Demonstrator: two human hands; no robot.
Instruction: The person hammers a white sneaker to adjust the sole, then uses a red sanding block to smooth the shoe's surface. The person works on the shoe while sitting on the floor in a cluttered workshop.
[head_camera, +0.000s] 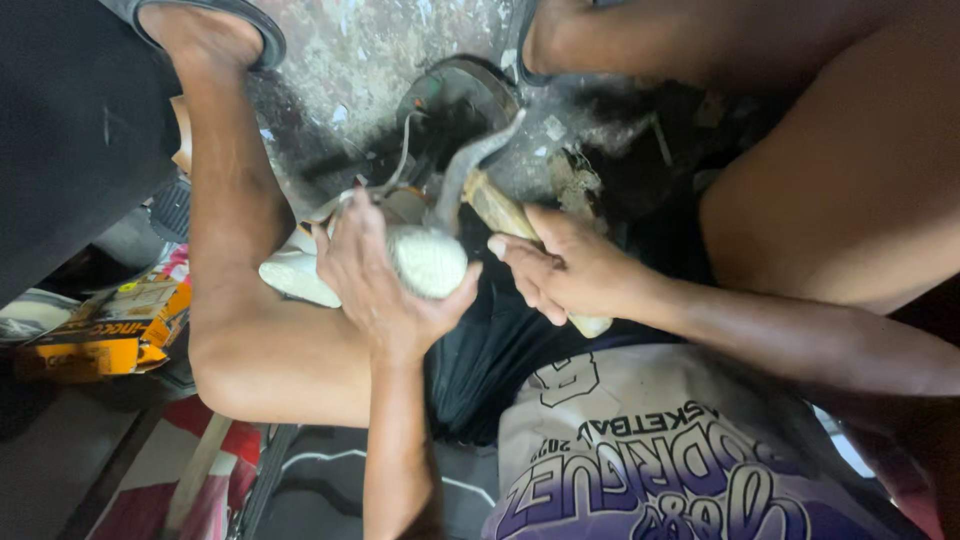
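Mid-scrape: left hand (385, 290) cupped round white husk (428, 260), right hand (570, 272) clamped on handle (500, 212); firmer pressing probably needed.

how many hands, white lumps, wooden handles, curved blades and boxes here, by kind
hands: 2 (left hand, right hand)
white lump: 1
wooden handle: 1
curved blade: 1
orange box: 1
total: 6

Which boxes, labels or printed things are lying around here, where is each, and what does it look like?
Cardboard box: far left, beside the bent knee, flat, orange-yellow with dark printing.
Printed shirt: bottom centre-right, on the person's body, white cloth with purple lettering.
No signs or screens show.
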